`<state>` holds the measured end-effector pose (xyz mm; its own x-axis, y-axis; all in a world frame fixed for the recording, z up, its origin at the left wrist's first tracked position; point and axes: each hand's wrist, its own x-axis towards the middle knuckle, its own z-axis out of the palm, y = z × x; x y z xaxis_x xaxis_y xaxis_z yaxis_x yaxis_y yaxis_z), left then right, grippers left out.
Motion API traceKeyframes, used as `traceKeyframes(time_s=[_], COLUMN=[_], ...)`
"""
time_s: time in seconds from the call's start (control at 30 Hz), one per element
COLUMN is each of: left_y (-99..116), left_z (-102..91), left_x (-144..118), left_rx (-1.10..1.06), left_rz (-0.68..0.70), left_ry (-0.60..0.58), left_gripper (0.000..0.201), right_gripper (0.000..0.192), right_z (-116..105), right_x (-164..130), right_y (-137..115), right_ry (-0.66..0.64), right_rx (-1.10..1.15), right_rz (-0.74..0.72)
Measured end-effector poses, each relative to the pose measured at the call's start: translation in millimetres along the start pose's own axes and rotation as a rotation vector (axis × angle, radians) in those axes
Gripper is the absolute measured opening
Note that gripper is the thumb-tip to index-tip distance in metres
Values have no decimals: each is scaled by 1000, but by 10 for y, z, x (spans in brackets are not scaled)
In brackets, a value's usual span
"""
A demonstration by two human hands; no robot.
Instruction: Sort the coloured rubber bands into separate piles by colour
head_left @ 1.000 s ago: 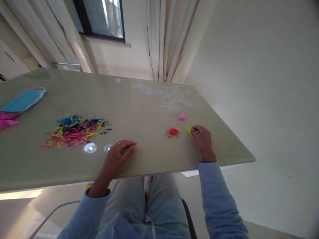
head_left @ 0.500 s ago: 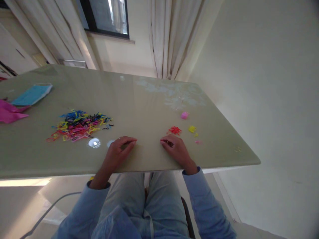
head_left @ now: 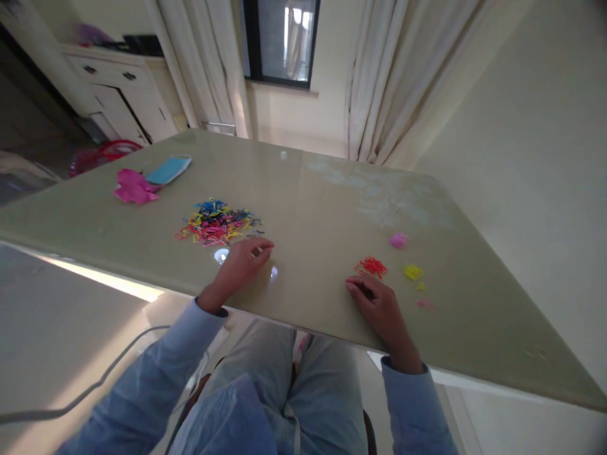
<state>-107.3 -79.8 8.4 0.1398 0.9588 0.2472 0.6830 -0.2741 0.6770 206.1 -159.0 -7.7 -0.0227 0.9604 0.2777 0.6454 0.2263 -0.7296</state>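
Toward 11 o'clock from your seat, with 12 straight ahead, the mixed pile of small bands lies spread on the table, its blue, black, yellow, pink and red strands tangled together. Judging by that, most of the bands are not yet parted by colour. What looks done sits between 1 and 3 o'clock: the red cluster, the yellow cluster with a smaller yellow bit near it, the magenta bunch farther out, and the pale pink bit nearest your edge. Blue and black show no group of their own on that side. Your hands are well apart, low over the tabletop. Your left hand, at about 11 o'clock, is curled, thumb and forefinger drawn in around a small gap, with the mixed pile just beyond it. Your right hand, near 2 o'clock, is bent into a similar loose pinch, the red cluster just past its knuckles; whether they touch, you cannot tell. Nothing shows in either grip, though the fingertips are too small to tell whether they meet or pinch a band.
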Motion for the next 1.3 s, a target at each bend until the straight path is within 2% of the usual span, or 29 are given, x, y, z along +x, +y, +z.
traceKeyframes(time_s=[0.13, 0.27, 0.37, 0.57, 0.73, 0.87, 1.0, 1.17, 1.3], left_y=[-310, -547, -607, -562, -556, -588, -628, -561, -413], left_z=[-323, -529, -577, -567, -550, -532, -521, -535, -541], left_x=[132, 198, 242, 325, 312, 302, 310, 285, 222], left_rx=[334, 502, 546, 606, 642, 540, 347, -13, -331], left_rz=[-77, -130, -100, 9, -6, -22, -22, -127, -227], left_ry=[115, 66, -5, -164, -140, -59, 61, 249, 276], left_gripper=[34, 37, 37, 35, 37, 38, 36, 31, 34], right_gripper=[26, 26, 26, 26, 27, 26, 27, 27, 27], right_z=[-2, -4, 3, 14, 10, 11, 14, 19, 23], right_x=[7, 12, 13, 14, 12, 13, 5, -2, 1], right_y=[7, 20, 35, 53, 49, 40, 49, 74, 72], right_ry=[-18, -7, -1, 1, 0, -1, 0, -2, 0], right_rx=[-19, -22, -27, -32, -38, -47, -41, -40, -38], right_rz=[-37, -61, -61, -56, -55, -64, -57, -54, -53])
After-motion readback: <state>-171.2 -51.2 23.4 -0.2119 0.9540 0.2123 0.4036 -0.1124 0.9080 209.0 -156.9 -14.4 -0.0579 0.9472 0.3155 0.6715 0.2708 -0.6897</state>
